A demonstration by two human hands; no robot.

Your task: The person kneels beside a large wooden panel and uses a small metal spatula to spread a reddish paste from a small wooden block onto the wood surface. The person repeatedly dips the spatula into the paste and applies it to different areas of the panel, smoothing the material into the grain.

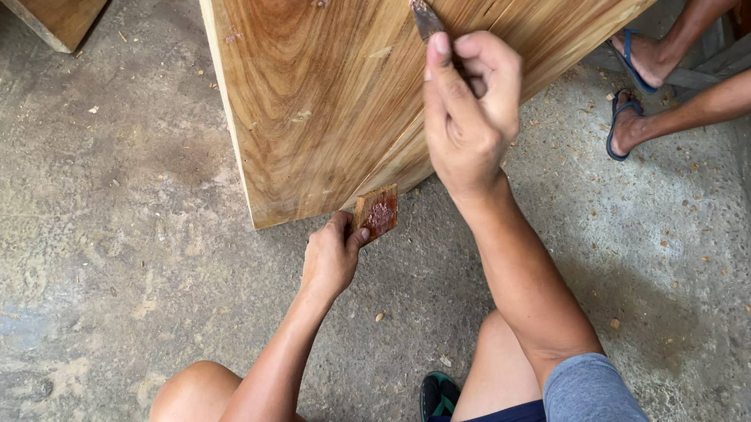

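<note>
A large wooden panel point(325, 61) with swirling brown grain lies tilted across the top of the view. My right hand point(469, 110) grips a small flat blade point(425, 16) whose brown-smeared tip presses against the panel's face. Just below the panel's near corner, my left hand point(331, 254) holds a small wooden chip point(378, 212) coated with reddish-brown paste. I am crouched, my bare knees at the bottom of the view.
Rough grey concrete floor point(77, 243) surrounds me, littered with wood bits. Another person's legs and feet in blue flip-flops point(629, 97) stand at the right, close to the panel's edge. A wooden block point(59, 15) sits at the top left. My own sandal point(439, 396) shows between my knees.
</note>
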